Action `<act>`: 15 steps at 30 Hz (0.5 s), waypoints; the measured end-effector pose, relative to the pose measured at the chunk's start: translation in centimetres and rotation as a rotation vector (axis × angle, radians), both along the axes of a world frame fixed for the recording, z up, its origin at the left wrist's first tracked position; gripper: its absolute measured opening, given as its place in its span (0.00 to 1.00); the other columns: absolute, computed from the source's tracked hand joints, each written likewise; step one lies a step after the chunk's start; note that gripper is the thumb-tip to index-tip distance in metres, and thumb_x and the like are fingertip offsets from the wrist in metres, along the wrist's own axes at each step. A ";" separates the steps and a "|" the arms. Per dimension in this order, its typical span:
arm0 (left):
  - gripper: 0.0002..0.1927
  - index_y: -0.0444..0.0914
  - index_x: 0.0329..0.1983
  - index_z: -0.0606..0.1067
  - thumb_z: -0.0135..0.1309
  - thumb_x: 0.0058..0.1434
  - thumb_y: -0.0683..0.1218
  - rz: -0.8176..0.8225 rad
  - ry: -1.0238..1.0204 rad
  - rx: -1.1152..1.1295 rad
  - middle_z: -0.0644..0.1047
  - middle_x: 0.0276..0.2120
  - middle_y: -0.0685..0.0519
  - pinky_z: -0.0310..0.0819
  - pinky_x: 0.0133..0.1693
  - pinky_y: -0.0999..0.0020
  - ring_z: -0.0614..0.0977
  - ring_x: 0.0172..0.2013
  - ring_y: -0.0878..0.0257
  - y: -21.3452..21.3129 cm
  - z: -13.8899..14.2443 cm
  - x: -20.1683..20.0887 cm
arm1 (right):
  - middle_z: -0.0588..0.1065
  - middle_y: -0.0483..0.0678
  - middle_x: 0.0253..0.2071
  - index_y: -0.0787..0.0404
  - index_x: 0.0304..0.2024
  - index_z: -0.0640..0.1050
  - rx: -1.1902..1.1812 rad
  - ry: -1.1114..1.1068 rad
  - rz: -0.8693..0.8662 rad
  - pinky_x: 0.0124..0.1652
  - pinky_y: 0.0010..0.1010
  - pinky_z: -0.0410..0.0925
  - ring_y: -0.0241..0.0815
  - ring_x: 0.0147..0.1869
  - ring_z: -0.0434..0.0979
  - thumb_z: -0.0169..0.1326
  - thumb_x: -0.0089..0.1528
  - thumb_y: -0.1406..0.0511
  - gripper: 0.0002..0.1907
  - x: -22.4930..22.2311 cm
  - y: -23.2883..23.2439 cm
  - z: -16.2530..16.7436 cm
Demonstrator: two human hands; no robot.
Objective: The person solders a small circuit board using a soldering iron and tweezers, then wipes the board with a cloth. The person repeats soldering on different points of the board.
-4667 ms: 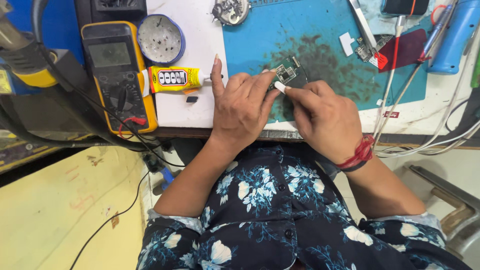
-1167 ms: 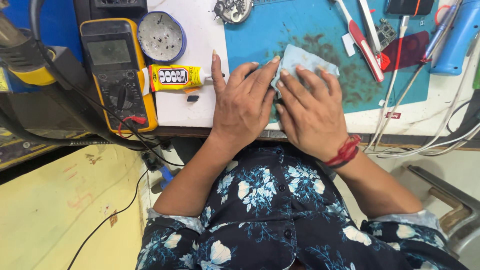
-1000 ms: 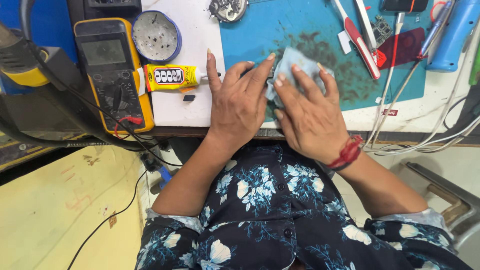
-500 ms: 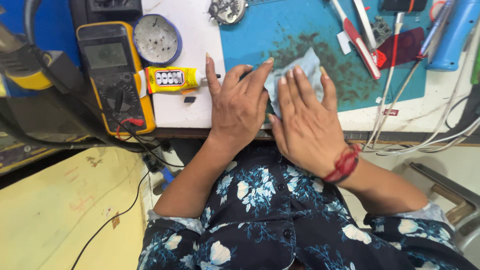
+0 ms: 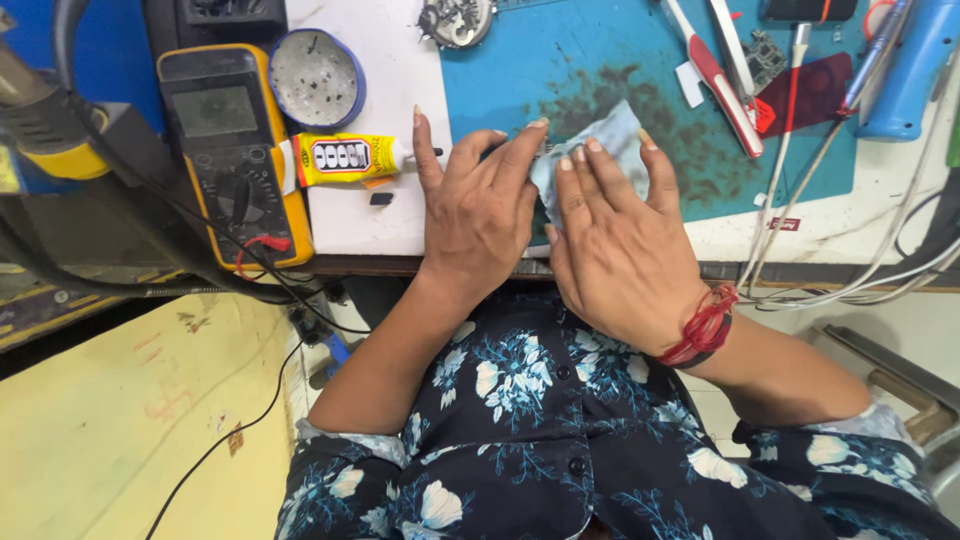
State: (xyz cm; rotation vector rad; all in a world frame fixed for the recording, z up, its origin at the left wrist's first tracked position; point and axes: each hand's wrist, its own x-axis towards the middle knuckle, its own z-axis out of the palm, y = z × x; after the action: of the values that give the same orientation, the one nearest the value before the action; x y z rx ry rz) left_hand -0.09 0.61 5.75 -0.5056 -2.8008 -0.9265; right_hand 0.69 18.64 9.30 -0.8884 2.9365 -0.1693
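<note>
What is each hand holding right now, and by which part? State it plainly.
The right hand presses flat on the light blue cloth, covering its near part. The left hand pins something beside the cloth; it is hidden.

Colours here are loud. The mat (image 5: pixel 600 40) is teal with a dark grey smudge in the middle, and the cloth (image 5: pixel 610 140) on it is pale blue-grey. The meter (image 5: pixel 232 150) has a yellow shell with a black face, red lead plugged in. The glue tube (image 5: pixel 340 158) is yellow with a white label, the round tin (image 5: pixel 318 78) has a blue rim. Wrist thread (image 5: pixel 705 325) is red. Shirt (image 5: pixel 540 440) is navy with white and light blue flowers. The table (image 5: pixel 370 215) is white.
</note>
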 end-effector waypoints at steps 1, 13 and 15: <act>0.28 0.40 0.68 0.69 0.59 0.64 0.43 0.005 -0.001 -0.009 0.80 0.46 0.58 0.31 0.73 0.35 0.75 0.56 0.59 -0.1 0.0 0.1 | 0.71 0.63 0.65 0.77 0.66 0.69 -0.030 -0.010 -0.012 0.73 0.59 0.43 0.57 0.76 0.63 0.45 0.69 0.59 0.30 -0.1 -0.1 -0.1; 0.28 0.39 0.67 0.69 0.58 0.62 0.42 -0.006 0.014 -0.029 0.80 0.46 0.57 0.32 0.73 0.34 0.75 0.56 0.58 -0.1 -0.1 -0.2 | 0.72 0.62 0.65 0.75 0.64 0.70 -0.006 -0.012 0.028 0.73 0.58 0.41 0.55 0.76 0.62 0.47 0.67 0.61 0.29 -0.5 -0.7 1.0; 0.31 0.39 0.68 0.69 0.56 0.59 0.39 -0.001 0.002 -0.039 0.81 0.47 0.57 0.32 0.73 0.34 0.75 0.57 0.59 -0.2 -0.1 0.0 | 0.73 0.61 0.64 0.76 0.65 0.70 -0.019 -0.030 0.025 0.74 0.58 0.40 0.54 0.76 0.62 0.46 0.68 0.59 0.29 -0.3 -0.9 0.7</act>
State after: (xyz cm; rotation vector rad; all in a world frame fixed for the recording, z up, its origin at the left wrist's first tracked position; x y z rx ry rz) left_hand -0.10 0.42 5.69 -0.5136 -2.8214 -0.8732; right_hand 0.43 17.77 10.01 -0.9164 2.8992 -0.2075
